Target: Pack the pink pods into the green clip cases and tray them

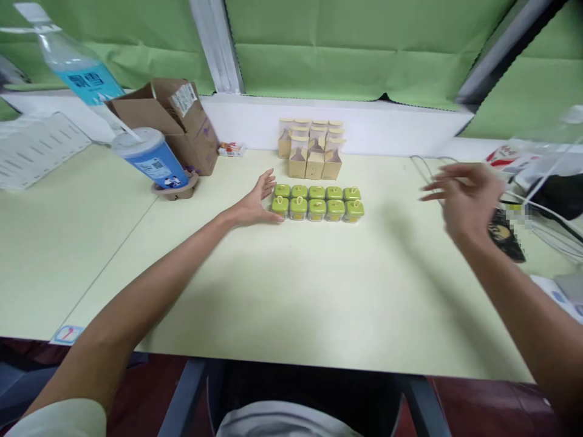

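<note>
Several small jars with green lids point(317, 203) stand in two neat rows on the pale table point(291, 291). My left hand point(256, 201) lies open beside the left end of the rows, fingers stretched toward the nearest jar. Behind the jars stand several small tan cardboard boxes point(312, 149) in a tight group against the white sill. My right hand point(464, 197) hovers above the table to the right of the jars, fingers spread and slightly blurred, holding nothing.
A blue-labelled cup in a cardboard holder point(152, 161) and an open brown carton point(175, 121) stand at the back left. A plastic water bottle point(73, 67) is at the top left. Cables, a dark packet point(505, 233) and clutter lie at the right edge.
</note>
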A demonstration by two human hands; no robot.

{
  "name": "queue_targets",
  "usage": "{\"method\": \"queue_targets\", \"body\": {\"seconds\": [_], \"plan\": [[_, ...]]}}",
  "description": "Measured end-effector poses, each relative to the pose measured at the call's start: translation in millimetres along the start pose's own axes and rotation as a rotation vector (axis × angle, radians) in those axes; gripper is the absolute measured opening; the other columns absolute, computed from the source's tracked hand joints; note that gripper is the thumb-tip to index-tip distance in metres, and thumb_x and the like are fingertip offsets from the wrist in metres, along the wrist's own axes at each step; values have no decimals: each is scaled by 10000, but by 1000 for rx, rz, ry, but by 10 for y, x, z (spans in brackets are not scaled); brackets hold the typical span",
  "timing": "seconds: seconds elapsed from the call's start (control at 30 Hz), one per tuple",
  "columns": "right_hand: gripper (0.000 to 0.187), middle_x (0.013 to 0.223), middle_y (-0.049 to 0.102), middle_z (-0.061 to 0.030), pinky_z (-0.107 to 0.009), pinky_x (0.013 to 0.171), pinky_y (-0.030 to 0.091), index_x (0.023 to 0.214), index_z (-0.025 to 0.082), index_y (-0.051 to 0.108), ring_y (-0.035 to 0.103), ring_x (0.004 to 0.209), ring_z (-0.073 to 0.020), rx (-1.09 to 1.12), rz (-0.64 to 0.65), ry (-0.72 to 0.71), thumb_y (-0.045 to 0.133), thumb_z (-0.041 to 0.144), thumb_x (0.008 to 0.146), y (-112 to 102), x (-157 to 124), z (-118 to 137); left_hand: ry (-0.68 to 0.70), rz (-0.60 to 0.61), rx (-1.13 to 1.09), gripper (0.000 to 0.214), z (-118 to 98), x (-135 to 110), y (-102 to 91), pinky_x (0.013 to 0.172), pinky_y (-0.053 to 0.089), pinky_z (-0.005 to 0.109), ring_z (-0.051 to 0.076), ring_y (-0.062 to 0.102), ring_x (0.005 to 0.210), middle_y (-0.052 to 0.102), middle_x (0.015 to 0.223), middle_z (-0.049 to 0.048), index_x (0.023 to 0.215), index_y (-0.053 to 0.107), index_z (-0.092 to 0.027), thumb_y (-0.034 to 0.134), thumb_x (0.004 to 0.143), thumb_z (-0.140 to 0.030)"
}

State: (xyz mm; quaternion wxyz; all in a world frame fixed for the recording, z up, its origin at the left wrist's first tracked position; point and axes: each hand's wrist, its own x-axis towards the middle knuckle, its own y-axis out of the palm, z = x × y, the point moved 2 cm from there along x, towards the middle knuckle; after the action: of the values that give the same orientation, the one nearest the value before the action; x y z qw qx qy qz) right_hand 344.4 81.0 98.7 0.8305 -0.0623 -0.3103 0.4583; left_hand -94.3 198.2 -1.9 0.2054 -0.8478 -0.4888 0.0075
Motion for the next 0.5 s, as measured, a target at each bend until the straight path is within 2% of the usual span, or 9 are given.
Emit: {"method": "queue_targets", "body": {"seconds": [0.03, 0.1, 0.17, 0.23, 0.3, 0.37, 0.43, 0.5], "plan": [[193, 1048, 714, -121, -416, 740, 646, 1097, 194, 632, 777, 880, -252, 188, 87, 97, 710, 321, 975, 216, -110, 208, 4, 8, -1, 1645, 6, 35, -14, 1382, 225, 650, 426, 250, 1710, 225, 1787, 276, 1730, 117, -296, 1100, 433, -539], [239, 1015, 745, -56, -412, 830, 676, 1113, 222, 649, 781, 966, -240, 528, 363, 253, 743, 238, 893, 709, -270, 672, 6, 21, 4, 1598, 5, 74, -23, 1363, 260, 683, 427, 339, 1673, 296, 1765, 252, 1723, 150, -335, 1100, 449, -499], [310, 1022, 766, -46, -428, 903, 683, 1148, 225, 625, 777, 1014, -231, 752, 581, 403, 745, 194, 864, 1187, -349, 1084, 10, 33, -4, 1520, -6, 76, -12, 1357, 289, 676, 409, 408, 1635, 388, 1722, 217, 1715, 182, -350, 1087, 500, -464], [236, 973, 751, -59, -433, 890, 690, 1116, 209, 600, 767, 950, -223, 838, 738, 558, 726, 213, 916, 1602, -369, 1338, 7, 41, -25, 1440, -20, 55, 13, 1347, 338, 651, 392, 447, 1609, 466, 1666, 184, 1710, 200, -350, 1063, 559, -423], [143, 931, 734, -79, -422, 868, 694, 1054, 189, 608, 758, 891, -220, 798, 870, 674, 698, 212, 945, 1928, -363, 1415, -11, 40, -47, 1387, -36, 25, 43, 1304, 419, 638, 393, 477, 1584, 505, 1625, 169, 1704, 206, -353, 1040, 596, -380], [108, 911, 732, -101, -418, 844, 695, 1016, 174, 634, 763, 877, -236, 716, 952, 734, 701, 201, 935, 2147, -355, 1379, -32, 36, -75, 1356, -52, 0, 71, 1231, 510, 623, 398, 518, 1545, 493, 1623, 172, 1698, 210, -361, 1022, 613, -350], [90, 911, 745, -126, -422, 824, 694, 1000, 163, 663, 773, 884, -258, 636, 1001, 761, 708, 185, 925, 2263, -358, 1321, -51, 42, -114, 1335, -62, -15, 92, 1144, 587, 597, 394, 578, 1482, 437, 1658, 183, 1696, 197, -370, 1003, 632, -336], [28, 898, 746, -133, -420, 809, 690, 965, 154, 677, 767, 858, -252, 579, 999, 776, 687, 161, 940, 2299, -363, 1298, -60, 52, -101, 1329, -58, -19, 100, 1123, 597, 597, 387, 600, 1448, 437, 1642, 190, 1699, 170, -355, 989, 652, -330]]}}
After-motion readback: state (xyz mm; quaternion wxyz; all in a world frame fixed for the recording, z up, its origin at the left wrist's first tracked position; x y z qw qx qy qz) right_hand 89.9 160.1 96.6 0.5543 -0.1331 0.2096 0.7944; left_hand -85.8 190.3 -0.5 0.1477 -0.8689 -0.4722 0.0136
